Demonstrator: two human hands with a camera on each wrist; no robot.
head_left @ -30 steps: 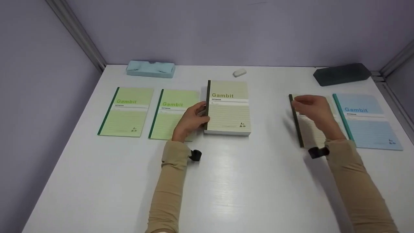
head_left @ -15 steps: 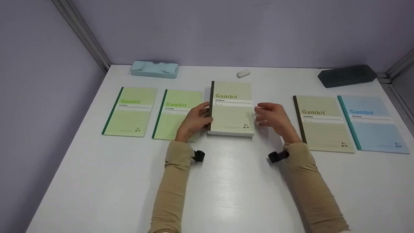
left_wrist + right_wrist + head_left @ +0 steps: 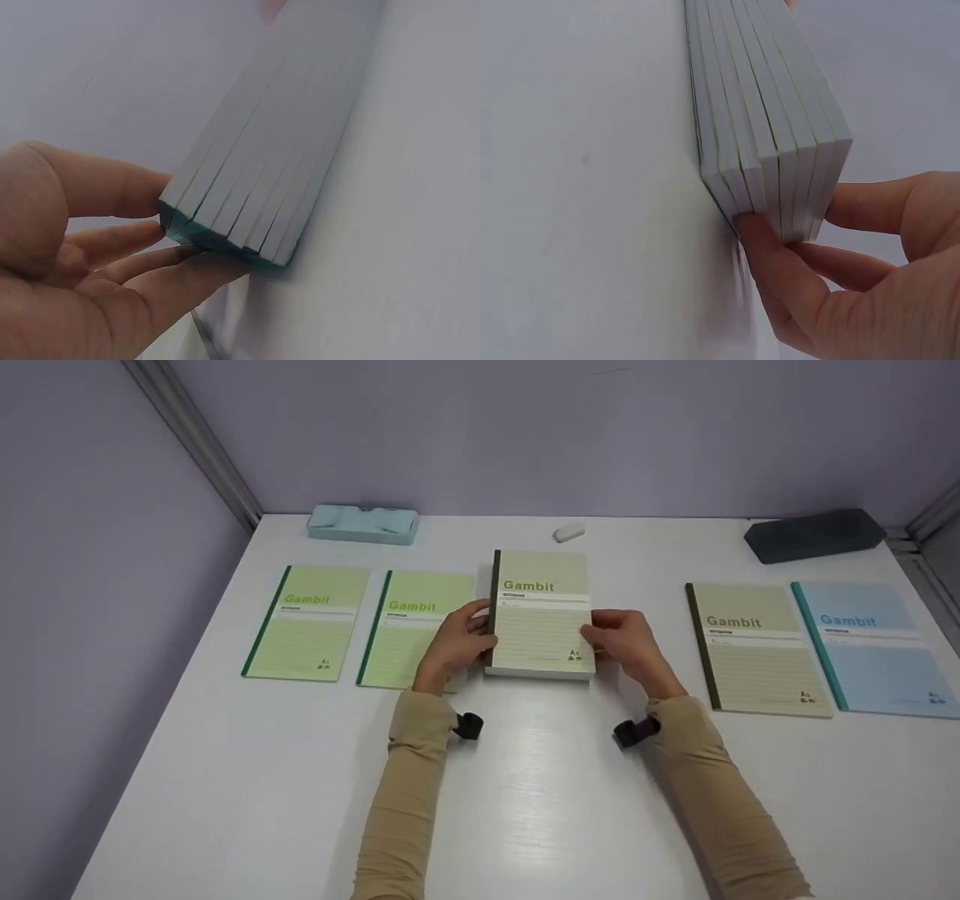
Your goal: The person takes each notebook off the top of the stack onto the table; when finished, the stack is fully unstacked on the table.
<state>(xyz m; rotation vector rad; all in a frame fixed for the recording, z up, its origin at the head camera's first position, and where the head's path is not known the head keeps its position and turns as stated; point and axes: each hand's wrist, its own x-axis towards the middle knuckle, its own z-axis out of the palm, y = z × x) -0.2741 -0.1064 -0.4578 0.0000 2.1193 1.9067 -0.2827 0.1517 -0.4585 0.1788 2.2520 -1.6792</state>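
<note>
A thick stack of Gambit notebooks [image 3: 544, 611], with a khaki cover on top, is in the middle of the white table in the head view. My left hand [image 3: 454, 643] grips its dark spine side, thumb at the top edge and fingers against the spines. In the left wrist view, teal shows on several spines of the stack [image 3: 255, 165]. On the opposite side, my right hand [image 3: 626, 645] grips the page edges, thumb near the top cover. In the right wrist view, a fingertip of my right hand [image 3: 855, 277] touches the lower notebooks [image 3: 754, 187].
Two green notebooks [image 3: 306, 622] [image 3: 416, 592] lie left of the stack. A khaki notebook [image 3: 757, 649] and a blue notebook [image 3: 877, 649] lie to its right. Along the back are a light blue case [image 3: 363, 525], a white eraser [image 3: 568, 532] and a dark case [image 3: 815, 536].
My right hand has moved left from above the separate khaki notebook to the stack's right side and taken hold there. My left hand has stayed at the spine side.
</note>
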